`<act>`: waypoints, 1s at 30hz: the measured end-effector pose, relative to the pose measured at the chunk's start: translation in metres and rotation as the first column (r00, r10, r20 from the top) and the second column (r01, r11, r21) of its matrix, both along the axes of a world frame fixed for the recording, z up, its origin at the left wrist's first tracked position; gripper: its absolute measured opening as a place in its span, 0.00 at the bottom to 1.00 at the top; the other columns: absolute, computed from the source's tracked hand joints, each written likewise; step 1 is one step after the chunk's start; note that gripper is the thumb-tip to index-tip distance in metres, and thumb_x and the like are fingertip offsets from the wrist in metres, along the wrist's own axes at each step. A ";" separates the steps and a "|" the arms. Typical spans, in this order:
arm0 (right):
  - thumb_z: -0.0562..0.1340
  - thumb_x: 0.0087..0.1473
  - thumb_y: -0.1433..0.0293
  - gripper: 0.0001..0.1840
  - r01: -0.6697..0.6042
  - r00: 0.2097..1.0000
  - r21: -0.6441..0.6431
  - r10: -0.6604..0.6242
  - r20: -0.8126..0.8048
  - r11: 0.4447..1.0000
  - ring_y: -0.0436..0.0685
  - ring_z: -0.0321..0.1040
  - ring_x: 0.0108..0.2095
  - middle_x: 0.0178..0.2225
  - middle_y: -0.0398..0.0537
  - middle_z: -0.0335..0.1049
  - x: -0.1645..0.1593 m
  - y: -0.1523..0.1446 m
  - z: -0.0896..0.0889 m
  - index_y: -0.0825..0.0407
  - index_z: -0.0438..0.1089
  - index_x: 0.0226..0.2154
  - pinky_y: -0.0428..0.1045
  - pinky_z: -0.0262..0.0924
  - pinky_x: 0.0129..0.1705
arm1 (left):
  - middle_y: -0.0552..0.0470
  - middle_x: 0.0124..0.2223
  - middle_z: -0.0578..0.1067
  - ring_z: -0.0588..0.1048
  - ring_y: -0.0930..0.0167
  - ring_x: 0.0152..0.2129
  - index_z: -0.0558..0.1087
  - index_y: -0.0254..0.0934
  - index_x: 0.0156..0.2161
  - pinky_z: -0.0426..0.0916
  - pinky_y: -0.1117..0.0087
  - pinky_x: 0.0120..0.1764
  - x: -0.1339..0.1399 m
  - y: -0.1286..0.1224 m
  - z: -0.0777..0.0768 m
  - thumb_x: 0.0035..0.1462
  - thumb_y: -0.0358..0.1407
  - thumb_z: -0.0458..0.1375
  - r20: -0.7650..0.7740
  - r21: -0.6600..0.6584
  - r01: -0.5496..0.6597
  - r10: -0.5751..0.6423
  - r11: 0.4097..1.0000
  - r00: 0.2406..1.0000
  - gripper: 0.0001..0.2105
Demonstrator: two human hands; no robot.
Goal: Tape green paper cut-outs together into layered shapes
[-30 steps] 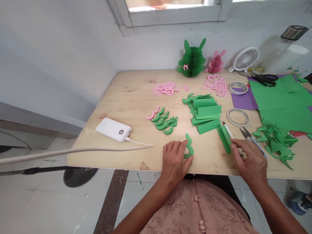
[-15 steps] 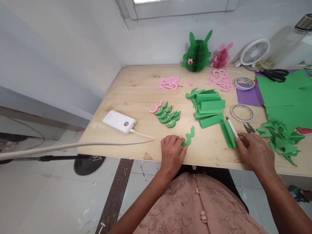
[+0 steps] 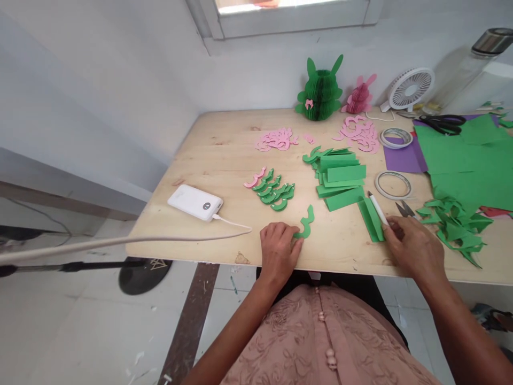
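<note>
A wavy green paper cutout [image 3: 306, 222] lies on the wooden table, its lower left end between the fingers and thumb of my left hand [image 3: 280, 247]. My right hand [image 3: 414, 246] grips the lower end of a white pen [image 3: 377, 207], whose dark tip points up and away from me. That pen lies along a folded green paper strip [image 3: 371, 219], near the fingertips. Beyond my left hand sit several green wavy cutouts [image 3: 274, 190] and a pink one [image 3: 255, 177]. More folded green strips [image 3: 342, 176] are stacked farther back.
Small scissors [image 3: 405, 208] and green scraps [image 3: 457, 230] lie right of my right hand. Two tape rolls [image 3: 393, 185] [image 3: 395, 138], a white power bank [image 3: 195, 202] with its cable, pink cutouts [image 3: 276, 139] and a green paper rabbit [image 3: 321, 93] are also on the table.
My view has shifted slightly. The green cutout under my left hand has turned a little, standing more upright in view. The right hand keeps its hold on the pen.
</note>
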State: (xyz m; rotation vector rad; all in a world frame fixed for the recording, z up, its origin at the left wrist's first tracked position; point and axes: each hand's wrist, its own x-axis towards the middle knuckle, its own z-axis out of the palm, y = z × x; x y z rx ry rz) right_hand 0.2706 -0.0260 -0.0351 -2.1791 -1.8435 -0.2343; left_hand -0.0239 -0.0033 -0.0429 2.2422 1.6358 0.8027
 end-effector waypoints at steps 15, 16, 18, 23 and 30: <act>0.56 0.53 0.62 0.13 0.023 0.998 -0.013 -0.024 -0.060 1.000 0.58 0.69 0.31 0.30 0.47 0.72 -0.003 -0.002 -0.002 0.50 0.72 0.35 0.50 0.56 0.30 | 0.50 0.35 0.72 0.68 0.65 0.36 0.74 0.39 0.36 0.60 0.61 0.44 -0.001 -0.001 -0.004 0.55 0.32 0.58 -0.021 0.079 0.060 -0.059 0.995 0.998 0.04; 0.56 0.53 0.62 0.13 0.025 0.997 -0.012 -0.026 -0.074 1.000 0.58 0.69 0.30 0.30 0.47 0.72 -0.003 -0.002 -0.002 0.50 0.72 0.35 0.50 0.56 0.29 | 0.50 0.34 0.72 0.68 0.65 0.36 0.74 0.39 0.36 0.60 0.61 0.43 -0.001 -0.001 -0.003 0.55 0.32 0.58 -0.019 0.082 0.065 -0.064 0.995 0.998 0.04; 0.56 0.53 0.62 0.12 0.038 0.993 -0.014 -0.040 -0.114 0.999 0.57 0.68 0.29 0.28 0.47 0.72 -0.004 -0.003 -0.001 0.50 0.71 0.35 0.50 0.56 0.29 | 0.50 0.34 0.72 0.69 0.65 0.36 0.74 0.39 0.35 0.61 0.61 0.43 -0.002 -0.002 -0.003 0.55 0.31 0.58 -0.014 0.081 0.073 -0.072 0.994 0.997 0.03; 0.57 0.52 0.61 0.12 0.075 0.984 -0.020 -0.077 -0.161 0.997 0.57 0.68 0.27 0.27 0.46 0.72 -0.009 -0.006 0.001 0.50 0.71 0.34 0.50 0.55 0.28 | 0.50 0.33 0.73 0.69 0.66 0.35 0.73 0.39 0.33 0.61 0.61 0.42 -0.002 -0.002 -0.002 0.55 0.31 0.57 0.000 0.093 0.098 -0.098 0.991 0.995 0.03; 0.55 0.54 0.61 0.14 0.091 0.980 0.049 -0.081 -0.184 0.995 0.56 0.68 0.27 0.29 0.49 0.73 0.001 -0.013 0.011 0.51 0.72 0.35 0.50 0.58 0.29 | 0.50 0.33 0.73 0.69 0.66 0.34 0.73 0.39 0.34 0.61 0.62 0.42 -0.001 -0.003 0.002 0.56 0.30 0.56 -0.007 0.105 0.107 -0.107 0.989 0.994 0.04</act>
